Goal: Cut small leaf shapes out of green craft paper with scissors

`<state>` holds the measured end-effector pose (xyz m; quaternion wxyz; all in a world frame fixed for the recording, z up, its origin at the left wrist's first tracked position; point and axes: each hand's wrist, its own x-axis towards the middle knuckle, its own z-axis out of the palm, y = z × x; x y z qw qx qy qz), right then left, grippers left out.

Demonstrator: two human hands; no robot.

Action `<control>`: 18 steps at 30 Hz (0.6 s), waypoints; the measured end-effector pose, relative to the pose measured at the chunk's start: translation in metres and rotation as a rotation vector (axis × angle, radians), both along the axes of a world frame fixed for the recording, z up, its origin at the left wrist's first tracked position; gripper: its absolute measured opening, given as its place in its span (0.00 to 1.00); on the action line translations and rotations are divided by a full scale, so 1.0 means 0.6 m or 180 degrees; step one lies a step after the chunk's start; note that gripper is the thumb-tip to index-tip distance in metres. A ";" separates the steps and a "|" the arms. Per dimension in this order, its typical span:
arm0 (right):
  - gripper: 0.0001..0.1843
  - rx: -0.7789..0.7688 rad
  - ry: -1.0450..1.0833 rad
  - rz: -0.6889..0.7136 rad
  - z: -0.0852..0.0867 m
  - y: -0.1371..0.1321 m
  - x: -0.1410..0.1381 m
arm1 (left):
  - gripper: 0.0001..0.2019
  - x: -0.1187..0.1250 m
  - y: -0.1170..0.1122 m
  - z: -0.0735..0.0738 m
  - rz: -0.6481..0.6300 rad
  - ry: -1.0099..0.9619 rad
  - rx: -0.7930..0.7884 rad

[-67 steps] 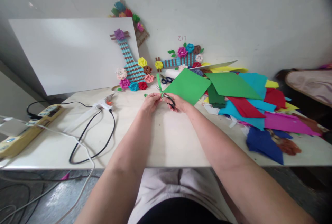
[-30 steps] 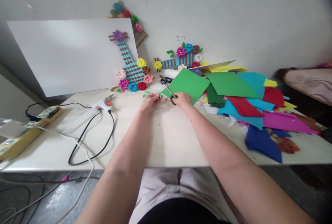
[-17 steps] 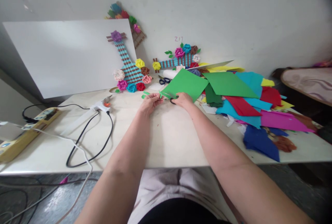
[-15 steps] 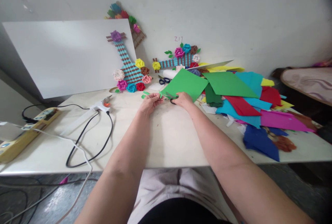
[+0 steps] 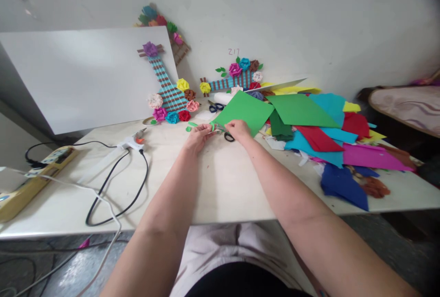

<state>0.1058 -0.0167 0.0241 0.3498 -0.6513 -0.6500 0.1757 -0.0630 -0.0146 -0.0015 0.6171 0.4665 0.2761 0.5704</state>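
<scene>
My left hand pinches a small green paper piece between thumb and fingertips. Just beyond its knuckles lies a narrow green scrap. Scissors with a black handle are held in my right hand, their blades pointing left at the green piece. One handle loop shows below the right fingers; the other is hidden by the hand. Behind both hands spreads a large green sheet. A second pair of scissors rests on the table just past the left hand.
A white glue gun with a looping black cable lies left, near a yellow power strip. Coloured sheets, including a magenta one, pile up at right. A flower-decorated paper guitar leans against a white board; another stands at the wall.
The lower handle loop of the scissors has swung down, away from my right fingers, and shows more fully. My left hand keeps its pinch. The whole view has shifted slightly.
</scene>
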 end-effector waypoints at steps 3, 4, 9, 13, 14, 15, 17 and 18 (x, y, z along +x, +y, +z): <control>0.09 -0.0473 0.1268 0.0543 -0.002 0.000 -0.011 | 0.07 0.001 -0.001 0.000 -0.0111 -0.0065 0.0004; 0.07 -0.0616 0.1601 0.0706 -0.003 -0.001 -0.014 | 0.07 0.002 -0.002 0.001 -0.0146 -0.0085 -0.0005; 0.05 -0.0927 0.2367 0.1139 -0.011 -0.003 -0.022 | 0.06 0.007 -0.005 0.005 -0.0221 -0.0109 -0.0114; 0.05 -0.0949 0.2532 0.1289 -0.015 -0.002 -0.024 | 0.06 0.007 -0.004 0.004 -0.0201 -0.0117 -0.0202; 0.06 -0.0953 0.2552 0.1316 -0.015 -0.002 -0.025 | 0.05 0.007 -0.003 0.003 -0.0203 -0.0112 -0.0220; 0.06 -0.0956 0.2564 0.1340 -0.015 -0.003 -0.025 | 0.05 0.006 -0.003 0.003 -0.0213 -0.0106 -0.0230; 0.07 -0.0957 0.2583 0.1370 -0.013 -0.005 -0.025 | 0.05 0.005 -0.003 0.002 -0.0235 -0.0104 -0.0223; 0.07 -0.0959 0.2593 0.1381 -0.012 -0.006 -0.025 | 0.05 0.005 -0.002 0.002 -0.0245 -0.0102 -0.0213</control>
